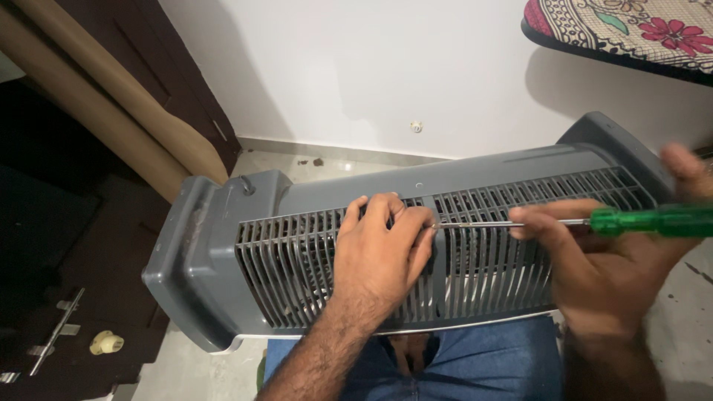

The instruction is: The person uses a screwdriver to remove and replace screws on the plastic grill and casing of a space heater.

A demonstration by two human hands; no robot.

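A grey tower fan housing (pixel 490 174) lies on its side across my lap, its slotted grille (pixel 290 267) facing up. My left hand (pixel 379 256) rests flat on the middle of the grille, fingers curled over the slats. My right hand (pixel 609 267) grips a screwdriver with a green translucent handle (pixel 653 221). Its thin metal shaft (pixel 483 223) runs left, and the tip meets the grille right beside my left fingertips.
A white wall (pixel 356 67) rises behind the fan, with a pale floor strip at its base. A dark wooden door with a metal latch (pixel 56 334) is at left. A small cream plastic part (pixel 106 342) lies near it. A floral cushion (pixel 631 30) sits top right.
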